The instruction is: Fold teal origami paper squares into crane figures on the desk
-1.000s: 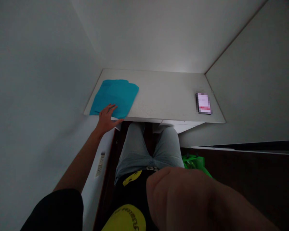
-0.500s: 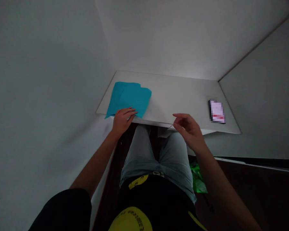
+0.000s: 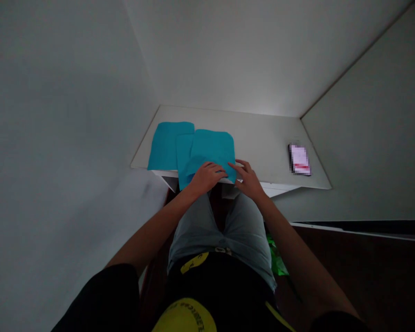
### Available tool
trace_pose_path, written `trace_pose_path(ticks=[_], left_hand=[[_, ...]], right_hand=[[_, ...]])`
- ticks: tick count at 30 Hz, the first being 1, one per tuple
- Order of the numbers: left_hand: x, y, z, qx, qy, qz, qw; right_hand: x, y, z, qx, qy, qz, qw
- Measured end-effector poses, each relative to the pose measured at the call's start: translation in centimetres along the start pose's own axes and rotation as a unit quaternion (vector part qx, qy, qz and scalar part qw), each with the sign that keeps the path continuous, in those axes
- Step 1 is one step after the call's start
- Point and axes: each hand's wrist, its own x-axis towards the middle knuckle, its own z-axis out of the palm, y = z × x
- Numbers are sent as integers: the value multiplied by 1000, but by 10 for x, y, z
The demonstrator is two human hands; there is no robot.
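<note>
Several turquoise pieces of fabric lie overlapping at the front left of the white table. My left hand (image 3: 208, 178) rests over the lower edge of the nearest fabric piece (image 3: 212, 144), its fingers closed over that edge and its thumb hidden. My right hand (image 3: 248, 180) is at the same piece's right corner, index finger and thumb apart, fingertips at the fabric. No thin object shows in it now. A second fabric piece (image 3: 164, 145) lies flat to the left, and part of another fabric layer (image 3: 183, 152) shows between them, hanging past the table's front edge.
The narrow white table (image 3: 263, 138) stands against walls behind and at both sides. A phone-like object with a blurred screen (image 3: 300, 159) lies at its right. My legs are under the front edge. A green plastic bag (image 3: 277, 260) is low at the right.
My left hand and a fabric piece have moved right, spreading the fabric apart. My right hand has moved left to its corner. The thin needle-like thing it pinched no longer shows.
</note>
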Motion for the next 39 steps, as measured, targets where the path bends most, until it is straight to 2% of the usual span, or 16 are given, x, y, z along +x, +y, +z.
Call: trace_pose_path(ticks=[2, 5, 8, 11, 14, 20, 24, 27, 30, 33, 36, 39], left_hand=[[-3, 0, -1, 12, 8, -22, 1000], [-19, -8, 0, 45, 34, -131, 990], [-42, -22, -1, 57, -10, -212, 976], [-61, -36, -7, 54, -66, -215, 973], [-77, -54, -20, 61, -68, -207, 974], [-96, -112, -54, 97, -21, -294, 951], [-104, -139, -63, 102, -46, -340, 934], [-99, -128, -61, 80, -57, -306, 947], [-74, -89, -54, -18, -51, -190, 980], [-28, -45, -49, -132, 24, -109, 985], [18, -17, -50, -252, 105, -116, 955], [52, -12, -50, -384, 144, -203, 889]], right_hand=[[9, 3, -2, -5, -28, -19, 999], [16, 8, -5, 4, -47, -43, 998], [15, 18, -9, 34, -3, -37, 999], [6, 34, -18, 61, 95, -16, 993], [-8, 52, -30, 78, 151, -2, 985], [-45, 76, -46, 71, 131, -12, 989], [-62, 73, -46, 37, 120, -20, 992], [-66, 56, -53, 18, 137, -24, 990], [-58, 29, -70, 45, 178, -30, 982], [-35, 6, -96, 110, 240, -11, 964], [-4, -5, -122, 183, 282, 1, 942], [23, -1, -136, 285, 272, 9, 919]])
